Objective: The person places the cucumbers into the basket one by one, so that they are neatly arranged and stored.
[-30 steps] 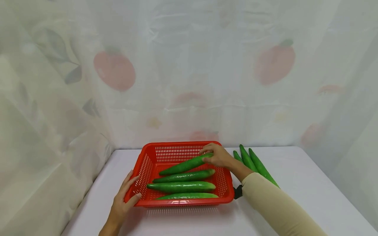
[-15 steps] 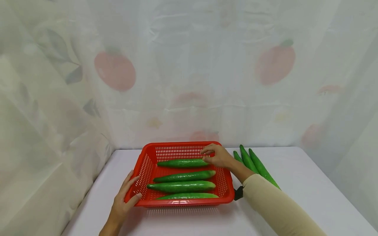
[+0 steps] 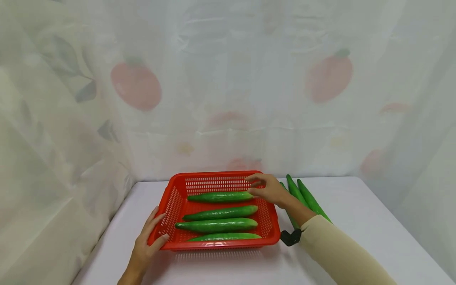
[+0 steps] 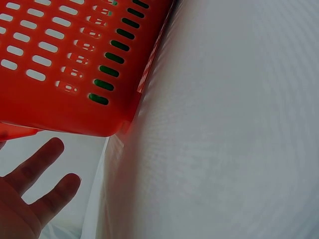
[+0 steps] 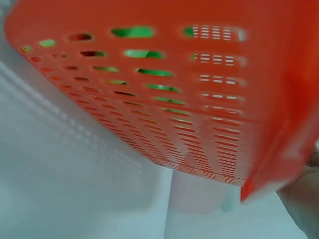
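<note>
A red slotted plastic basket holds several green cucumbers lying crosswise in separate rows. My left hand rests on the basket's left rim near the front corner, thumb and fingers spread. Two straight fingers show just outside the basket wall in the left wrist view. Over the right rim, my right hand has loosely bent fingers with nothing visible between them. Its thumb is close to the pale end of the rearmost cucumber; whether they touch I cannot tell.
Three more cucumbers lie on the white table right of the basket, partly behind the right forearm. A dark strap piece shows at the right wrist. Printed curtains stand behind and at both sides.
The rearmost cucumber, slanted in the right hand at first, has come down level in the basket. The right hand has let go and moved slightly right. The left hand stays at the rim.
</note>
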`<state>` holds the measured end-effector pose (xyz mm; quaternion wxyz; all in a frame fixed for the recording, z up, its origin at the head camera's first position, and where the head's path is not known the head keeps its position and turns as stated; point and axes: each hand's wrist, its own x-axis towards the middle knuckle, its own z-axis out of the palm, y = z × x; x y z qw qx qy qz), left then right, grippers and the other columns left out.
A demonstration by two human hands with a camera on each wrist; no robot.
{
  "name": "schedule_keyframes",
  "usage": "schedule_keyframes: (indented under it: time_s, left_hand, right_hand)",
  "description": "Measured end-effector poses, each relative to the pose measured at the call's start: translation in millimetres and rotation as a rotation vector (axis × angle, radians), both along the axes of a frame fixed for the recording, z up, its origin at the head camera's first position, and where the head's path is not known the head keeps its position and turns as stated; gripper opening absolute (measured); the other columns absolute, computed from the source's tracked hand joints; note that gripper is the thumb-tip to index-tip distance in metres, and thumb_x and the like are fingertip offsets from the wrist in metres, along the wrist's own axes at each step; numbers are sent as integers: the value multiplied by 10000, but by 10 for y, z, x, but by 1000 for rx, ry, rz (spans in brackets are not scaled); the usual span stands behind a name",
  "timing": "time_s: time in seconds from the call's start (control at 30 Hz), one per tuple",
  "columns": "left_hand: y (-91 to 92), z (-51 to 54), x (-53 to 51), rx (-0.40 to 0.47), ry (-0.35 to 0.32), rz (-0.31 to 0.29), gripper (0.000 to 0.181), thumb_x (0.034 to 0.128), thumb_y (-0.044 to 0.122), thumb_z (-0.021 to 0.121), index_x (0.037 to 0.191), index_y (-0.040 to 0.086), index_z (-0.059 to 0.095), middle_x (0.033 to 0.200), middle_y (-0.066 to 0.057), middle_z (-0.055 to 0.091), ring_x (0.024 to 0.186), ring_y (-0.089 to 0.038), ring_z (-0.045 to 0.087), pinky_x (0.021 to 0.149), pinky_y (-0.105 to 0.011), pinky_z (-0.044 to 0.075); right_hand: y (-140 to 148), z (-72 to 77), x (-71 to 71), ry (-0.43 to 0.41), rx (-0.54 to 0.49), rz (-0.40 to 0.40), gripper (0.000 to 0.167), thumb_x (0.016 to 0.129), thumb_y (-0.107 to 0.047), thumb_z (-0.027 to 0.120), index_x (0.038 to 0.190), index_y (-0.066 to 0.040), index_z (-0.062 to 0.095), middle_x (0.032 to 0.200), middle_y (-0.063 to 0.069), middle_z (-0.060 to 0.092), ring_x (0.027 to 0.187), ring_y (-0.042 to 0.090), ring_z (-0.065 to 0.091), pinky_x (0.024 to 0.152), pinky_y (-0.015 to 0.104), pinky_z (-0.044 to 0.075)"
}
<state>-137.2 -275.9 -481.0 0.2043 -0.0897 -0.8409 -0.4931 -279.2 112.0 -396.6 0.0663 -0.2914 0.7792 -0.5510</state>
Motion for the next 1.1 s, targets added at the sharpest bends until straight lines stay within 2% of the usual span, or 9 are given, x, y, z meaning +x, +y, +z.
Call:
schedule_keyframes:
  time_s: [0.23, 0.47, 0.77, 0.97, 1.1]
  left_hand:
    - [-21, -39, -15, 8, -20, -2, 489, 882, 64, 635, 1359, 83, 531, 1554, -26, 263, 1343, -53, 265, 921, -95, 293]
    - [-31, -53, -47, 1, -17, 2, 491, 881, 66, 631, 1361, 79, 529, 1554, -26, 262, 1353, -55, 251, 929, -92, 283]
    - [-17, -46, -41, 2, -10, 2, 495, 876, 60, 642, 1358, 86, 534, 1552, -25, 268, 1351, -50, 254, 927, -91, 283]
    - [-22, -44, -52, 4, -4, 2, 500, 874, 55, 643, 1360, 91, 533, 1552, -18, 267, 1358, -57, 252, 930, -93, 284]
    - [-26, -44, -59, 6, -14, 5, 499, 877, 57, 637, 1363, 92, 531, 1553, -13, 264, 1353, -46, 252, 927, -93, 287]
  right_hand:
    - [75, 92, 101, -9, -63, -21, 444, 884, -160, 715, 1293, -68, 569, 1193, 141, 589, 1084, 347, 551, 772, 447, 525]
    - [200, 188, 278, 102, -57, -76, 440, 888, -181, 708, 1303, -137, 570, 1182, 102, 615, 1084, 322, 561, 790, 390, 521]
    - [426, 257, 502, 108, -75, -227, 466, 898, -183, 695, 1337, -144, 546, 1198, 115, 609, 1080, 301, 574, 801, 384, 507]
    - [591, 338, 653, 148, -60, -306, 464, 913, -185, 681, 1352, -151, 532, 1217, 93, 604, 1094, 299, 574, 816, 324, 502]
    - [718, 345, 747, 181, -46, -361, 462, 921, -194, 675, 1359, -166, 530, 1214, 63, 609, 1100, 253, 570, 844, 264, 474]
